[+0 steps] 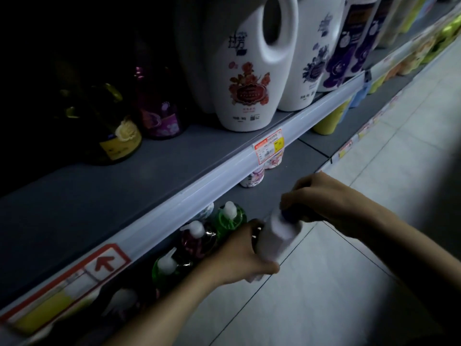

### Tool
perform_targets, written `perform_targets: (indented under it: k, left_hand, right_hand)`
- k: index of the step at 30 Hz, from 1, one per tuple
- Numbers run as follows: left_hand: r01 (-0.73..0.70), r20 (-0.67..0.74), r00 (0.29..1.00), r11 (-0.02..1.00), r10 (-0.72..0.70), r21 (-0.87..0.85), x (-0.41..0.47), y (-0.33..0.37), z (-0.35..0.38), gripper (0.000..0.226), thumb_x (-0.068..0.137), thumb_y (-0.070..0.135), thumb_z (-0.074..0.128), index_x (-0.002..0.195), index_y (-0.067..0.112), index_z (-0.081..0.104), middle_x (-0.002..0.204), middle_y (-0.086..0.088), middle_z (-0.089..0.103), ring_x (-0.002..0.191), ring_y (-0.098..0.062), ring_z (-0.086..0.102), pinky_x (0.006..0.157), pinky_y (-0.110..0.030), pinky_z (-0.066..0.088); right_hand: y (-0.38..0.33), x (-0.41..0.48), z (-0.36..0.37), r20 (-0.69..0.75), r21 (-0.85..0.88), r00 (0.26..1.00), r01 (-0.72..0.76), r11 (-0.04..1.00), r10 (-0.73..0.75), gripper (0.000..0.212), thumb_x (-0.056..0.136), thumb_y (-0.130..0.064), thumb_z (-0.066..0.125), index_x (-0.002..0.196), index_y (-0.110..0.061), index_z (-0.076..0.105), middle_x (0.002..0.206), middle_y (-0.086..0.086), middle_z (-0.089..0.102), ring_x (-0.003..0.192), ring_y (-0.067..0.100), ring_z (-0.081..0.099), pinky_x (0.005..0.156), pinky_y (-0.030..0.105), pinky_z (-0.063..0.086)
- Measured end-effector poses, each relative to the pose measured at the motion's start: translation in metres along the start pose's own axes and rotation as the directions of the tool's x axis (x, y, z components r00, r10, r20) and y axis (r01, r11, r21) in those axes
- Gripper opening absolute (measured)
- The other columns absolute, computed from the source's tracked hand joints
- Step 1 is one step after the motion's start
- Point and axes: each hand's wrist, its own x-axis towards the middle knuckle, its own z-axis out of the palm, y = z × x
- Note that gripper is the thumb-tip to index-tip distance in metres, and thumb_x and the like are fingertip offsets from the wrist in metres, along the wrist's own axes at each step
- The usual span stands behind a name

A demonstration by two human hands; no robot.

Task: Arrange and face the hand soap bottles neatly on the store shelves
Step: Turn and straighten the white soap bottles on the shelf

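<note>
Left grip [239,254], just right of the pump bottles [199,238], clasps the lower body of the white bottle [277,236]; right grip [321,196] grasps its blue top. Bottle tilted before the lower shelf [294,168], axis rising rightward. The row probably lies leftward, nearer the left grip.

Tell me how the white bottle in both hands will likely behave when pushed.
The white bottle looks like hard plastic, so probably stiff. Tall and narrow, it may tip if pushed high. Its smooth wall might slip; left hand and right hand both hold it.
</note>
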Motion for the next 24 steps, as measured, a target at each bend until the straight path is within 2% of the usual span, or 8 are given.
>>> perform_targets:
  k: [4, 6, 10, 14, 17, 19, 22, 24]
  left_hand:
    - [0.017, 0.006, 1.000, 0.990, -0.016, -0.139, -0.058, 0.002, -0.012, 0.040, 0.072, 0.020, 0.078, 0.104, 0.031, 0.056, 0.104, 0.009, 0.068, 0.094, 0.001, 0.064, 0.084, -0.024, 0.053]
    - [-0.014, -0.055, 0.998, 0.979, 0.003, -0.204, -0.088, 0.007, -0.021, 0.038, 0.070, 0.025, 0.079, 0.102, 0.031, 0.058, 0.104, 0.007, 0.069, 0.094, 0.002, 0.065, 0.084, -0.025, 0.055]
    - [-0.152, -0.256, 0.965, 0.922, 0.061, -0.356, -0.138, 0.025, -0.036, 0.047, 0.066, 0.040, 0.072, 0.112, 0.031, 0.063, 0.116, 0.001, 0.069, 0.109, -0.018, 0.065, 0.095, -0.045, 0.051]
    - [-0.335, -0.417, 0.894, 0.865, 0.166, -0.374, -0.186, 0.052, -0.045, 0.036, 0.074, 0.033, 0.066, 0.111, 0.029, 0.066, 0.115, 0.000, 0.070, 0.108, -0.019, 0.065, 0.086, -0.031, 0.054]
    - [-0.391, -0.478, 0.857, 0.846, 0.192, -0.361, -0.217, 0.064, -0.045, 0.041, 0.072, 0.036, 0.066, 0.111, 0.023, 0.065, 0.112, -0.001, 0.071, 0.105, -0.019, 0.067, 0.079, -0.026, 0.053]
    - [-0.425, -0.535, 0.818, 0.849, 0.210, -0.316, -0.231, 0.072, -0.045, 0.047, 0.069, 0.041, 0.067, 0.112, 0.022, 0.063, 0.111, 0.001, 0.071, 0.104, -0.017, 0.067, 0.079, -0.026, 0.053]
    - [-0.519, -0.658, 0.698, 0.833, 0.284, -0.192, -0.246, 0.091, -0.046, 0.053, 0.065, 0.047, 0.068, 0.113, 0.025, 0.062, 0.107, 0.007, 0.072, 0.100, -0.011, 0.068, 0.076, -0.023, 0.053]
    - [-0.570, -0.753, 0.574, 0.817, 0.321, -0.086, -0.254, 0.105, -0.042, 0.059, 0.062, 0.051, 0.070, 0.115, 0.027, 0.063, 0.102, 0.012, 0.073, 0.095, -0.006, 0.068, 0.074, -0.019, 0.052]
  right_hand:
    - [-0.018, -0.032, 0.009, 0.127, 0.144, 0.991, 0.021, 0.989, -0.040, 0.029, 0.083, -0.022, 0.069, 0.089, 0.005, 0.066, 0.061, 0.009, 0.049, 0.045, 0.011, 0.038, 0.036, 0.016, 0.031]
    - [-0.034, -0.049, 0.019, 0.166, 0.335, 0.982, 0.034, 0.942, -0.094, 0.021, 0.089, -0.023, 0.062, 0.094, -0.003, 0.062, 0.053, 0.001, 0.040, 0.037, 0.005, 0.030, 0.032, 0.013, 0.022]
    - [-0.068, -0.093, 0.032, 0.145, 0.688, 0.948, 0.108, 0.717, -0.282, 0.013, 0.093, -0.019, 0.055, 0.085, -0.012, 0.061, 0.061, -0.003, 0.039, 0.041, 0.003, 0.036, 0.035, 0.009, 0.024]
    - [-0.090, -0.140, 0.036, 0.074, 0.796, 0.869, 0.245, 0.554, -0.490, 0.016, 0.093, -0.013, 0.050, 0.101, -0.011, 0.064, 0.058, -0.006, 0.037, 0.039, 0.003, 0.030, 0.034, 0.010, 0.021]
    - [-0.105, -0.171, 0.038, 0.076, 0.788, 0.847, 0.273, 0.553, -0.526, 0.021, 0.093, -0.010, 0.051, 0.111, -0.008, 0.062, 0.054, -0.006, 0.039, 0.035, 0.002, 0.032, 0.033, 0.010, 0.019]
    - [-0.113, -0.191, 0.041, -0.048, 0.730, 0.842, 0.397, 0.557, -0.538, 0.025, 0.090, -0.012, 0.060, 0.115, -0.008, 0.062, 0.057, -0.002, 0.048, 0.040, 0.003, 0.042, 0.036, 0.013, 0.031]
    - [-0.113, -0.218, 0.057, -0.360, 0.329, 0.722, 0.691, 0.643, -0.592, 0.033, 0.081, -0.034, 0.072, 0.111, -0.026, 0.062, 0.087, -0.003, 0.065, 0.067, 0.007, 0.062, 0.057, 0.027, 0.049]
    - [-0.111, -0.236, 0.074, -0.391, 0.139, 0.634, 0.757, 0.638, -0.667, 0.051, 0.070, -0.055, 0.074, 0.114, -0.046, 0.052, 0.108, -0.008, 0.059, 0.090, 0.005, 0.061, 0.075, 0.032, 0.054]
